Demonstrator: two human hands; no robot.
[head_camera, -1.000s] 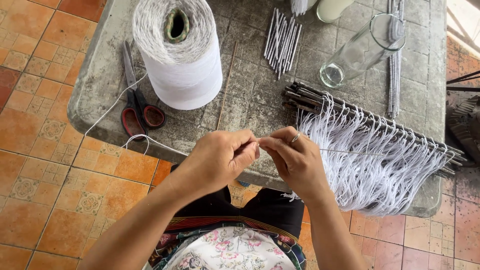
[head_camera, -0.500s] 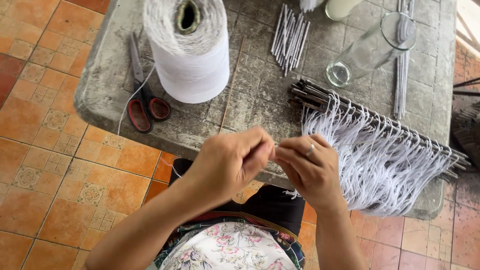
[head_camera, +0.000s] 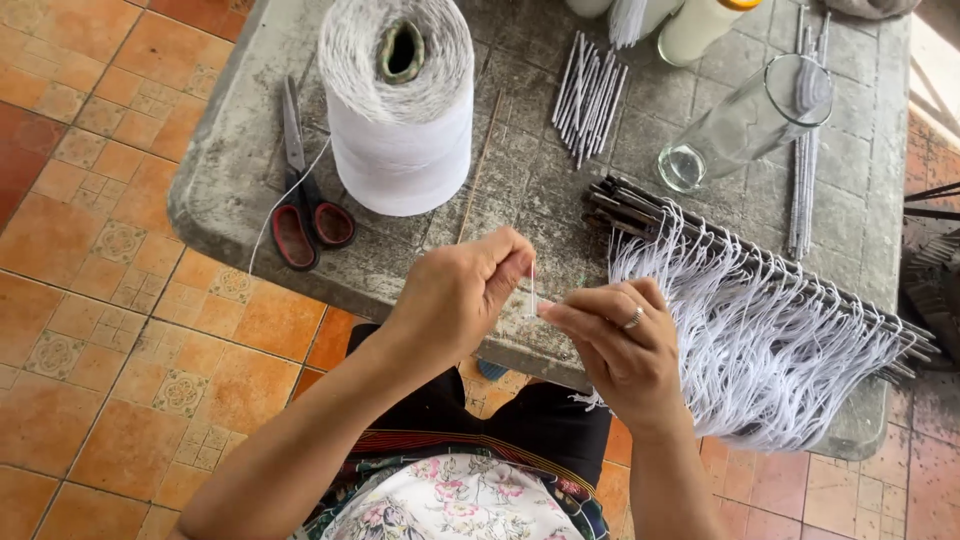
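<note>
Both hands' grip pinched on white thread (head_camera: 531, 290), left hand (head_camera: 455, 295), right hand (head_camera: 610, 340), clear glass jar (head_camera: 745, 120) lying empty

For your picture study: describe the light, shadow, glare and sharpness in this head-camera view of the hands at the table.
Head view: soft, even daylight, with only faint shadows under the thread cone and scissors; the top right corner is washed out by glare; the glass jar shows mild reflections; both the left hand and right hand look sharp, and so does the grey table.
</note>
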